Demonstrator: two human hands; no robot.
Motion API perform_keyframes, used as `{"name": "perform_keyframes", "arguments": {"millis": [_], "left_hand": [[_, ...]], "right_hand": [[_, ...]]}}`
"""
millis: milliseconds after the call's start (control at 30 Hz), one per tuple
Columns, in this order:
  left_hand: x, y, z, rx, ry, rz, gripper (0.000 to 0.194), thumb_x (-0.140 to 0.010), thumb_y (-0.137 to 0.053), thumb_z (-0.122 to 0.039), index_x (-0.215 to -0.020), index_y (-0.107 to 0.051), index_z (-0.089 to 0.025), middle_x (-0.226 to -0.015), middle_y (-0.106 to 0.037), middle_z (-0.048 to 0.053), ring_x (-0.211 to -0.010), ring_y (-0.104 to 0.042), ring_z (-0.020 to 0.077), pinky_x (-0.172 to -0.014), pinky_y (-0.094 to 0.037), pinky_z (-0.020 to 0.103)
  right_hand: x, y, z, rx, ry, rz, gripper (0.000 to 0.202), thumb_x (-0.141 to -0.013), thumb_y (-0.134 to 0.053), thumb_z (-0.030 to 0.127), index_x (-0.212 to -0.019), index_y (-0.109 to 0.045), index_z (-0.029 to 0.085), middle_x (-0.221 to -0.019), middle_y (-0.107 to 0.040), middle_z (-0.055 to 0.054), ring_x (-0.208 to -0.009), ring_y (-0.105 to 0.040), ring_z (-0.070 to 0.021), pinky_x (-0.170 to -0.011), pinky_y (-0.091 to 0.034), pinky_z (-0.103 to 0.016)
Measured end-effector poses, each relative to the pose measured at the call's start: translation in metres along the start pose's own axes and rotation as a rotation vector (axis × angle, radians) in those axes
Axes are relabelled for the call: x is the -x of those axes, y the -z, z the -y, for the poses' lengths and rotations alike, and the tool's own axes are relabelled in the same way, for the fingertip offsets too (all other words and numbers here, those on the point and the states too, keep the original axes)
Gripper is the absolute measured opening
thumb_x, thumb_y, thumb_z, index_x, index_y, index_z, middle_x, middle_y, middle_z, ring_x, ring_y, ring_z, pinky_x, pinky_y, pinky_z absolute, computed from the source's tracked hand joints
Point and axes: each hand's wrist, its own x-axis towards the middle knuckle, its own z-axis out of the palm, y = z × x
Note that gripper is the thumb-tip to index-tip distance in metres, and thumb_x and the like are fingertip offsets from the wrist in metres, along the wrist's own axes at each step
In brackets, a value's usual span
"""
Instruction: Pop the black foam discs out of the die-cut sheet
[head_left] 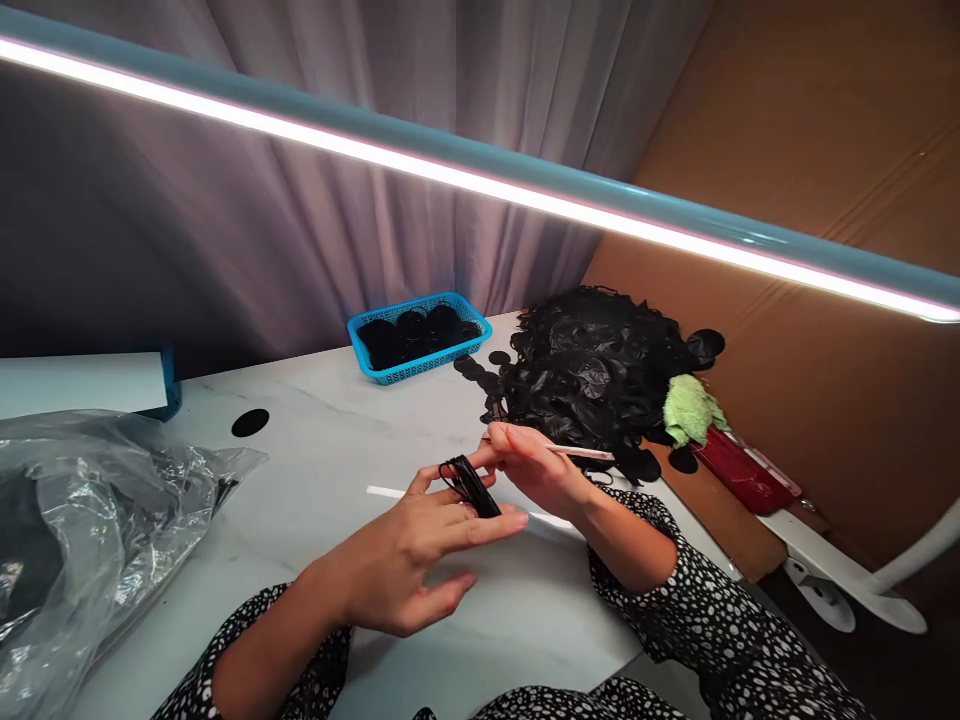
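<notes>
My left hand (409,560) is over the table, its thumb and index finger stretched out. Several loops of thin black cord (474,486) lie around its middle fingers. My right hand (538,470) is closed at the far side of the cord, with its fingertips at the loops. A slim, pale stick-like tool (583,453) juts out of the right hand to the right; its other end is hidden by the fingers. Just beyond that hand lies a large heap of black strips and cord (592,365).
A blue basket (420,371) with black discs stands at the back. One black disc (250,422) lies left of it, near a clear plastic bag (112,520). A green cloth (690,410) and a red case (750,475) are at right. A lit tube lamp (480,165) crosses overhead.
</notes>
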Motion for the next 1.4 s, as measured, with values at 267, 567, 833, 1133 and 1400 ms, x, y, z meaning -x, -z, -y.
{"name": "perform_keyframes", "arguments": {"millis": [267,567,833,1133,1400], "left_hand": [[-0.003,-0.006,-0.001,-0.455,0.05,-0.004,0.032,-0.088,-0.06,-0.027,-0.12,-0.06,-0.022,-0.117,-0.068,0.009,-0.126,-0.051,0.0329,-0.107,-0.026,0.049],[0.001,-0.03,0.022,-0.734,0.148,-0.169,0.02,-0.09,-0.06,-0.02,-0.109,-0.063,-0.017,-0.143,-0.053,0.012,-0.146,-0.024,0.0343,-0.112,-0.021,0.046],[-0.003,-0.036,0.023,-0.638,0.145,-0.23,0.029,-0.091,-0.053,-0.009,-0.116,-0.061,-0.021,-0.145,-0.051,0.008,-0.143,-0.034,0.0308,-0.111,-0.022,0.043],[-0.004,0.051,0.072,0.242,0.647,-0.096,0.012,-0.084,-0.05,-0.021,-0.095,-0.054,-0.021,-0.075,-0.066,-0.001,-0.075,-0.066,0.0187,-0.07,-0.05,0.03],[-0.045,0.144,0.155,-0.31,0.891,-0.33,0.054,-0.082,-0.057,-0.016,-0.134,-0.042,-0.016,-0.09,-0.068,0.007,-0.098,-0.064,0.0269,-0.092,-0.041,0.04]], "right_hand": [[0.004,-0.001,0.001,-0.001,-0.011,0.019,0.046,-0.083,-0.064,0.054,-0.067,-0.034,0.023,-0.086,-0.068,-0.007,-0.079,-0.053,-0.0196,-0.074,-0.041,-0.034],[0.004,-0.012,-0.011,0.551,0.224,-0.03,0.051,-0.078,-0.074,0.046,-0.063,-0.033,0.022,-0.097,-0.066,-0.004,-0.084,-0.045,-0.0198,-0.08,-0.038,-0.036],[0.005,-0.014,-0.019,0.702,0.353,-0.105,0.045,-0.084,-0.068,0.041,-0.06,-0.035,0.023,-0.097,-0.067,-0.007,-0.083,-0.046,-0.0222,-0.078,-0.038,-0.039],[-0.011,0.02,-0.036,0.564,0.135,-0.282,0.041,-0.089,-0.056,0.04,-0.063,-0.031,0.022,-0.095,-0.07,-0.008,-0.083,-0.06,-0.0194,-0.076,-0.041,-0.033],[-0.022,0.042,-0.047,0.605,0.097,-0.338,0.043,-0.086,-0.058,0.045,-0.062,-0.032,0.022,-0.092,-0.071,-0.01,-0.087,-0.062,-0.022,-0.073,-0.041,-0.032]]}}
